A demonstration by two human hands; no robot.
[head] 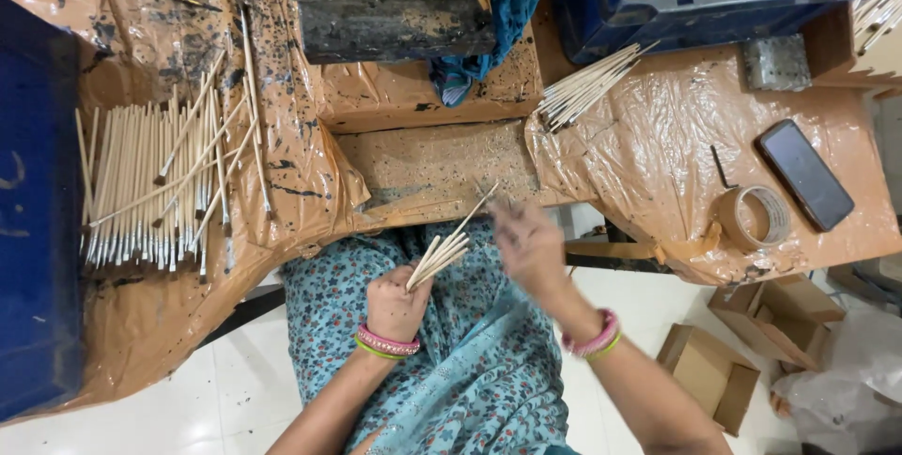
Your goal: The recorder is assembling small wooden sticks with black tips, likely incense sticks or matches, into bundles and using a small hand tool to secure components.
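Loosely fisted left hand (393,305), sticks (442,256) upright

Phone (805,174): flat black rectangle, dark screen, lying on brown plastic sheet, far right, just beside tape roll. Cardboard boxes: 2 open brown cartons on floor, lower right, (778,312) & (707,375). No labels/signs visible.
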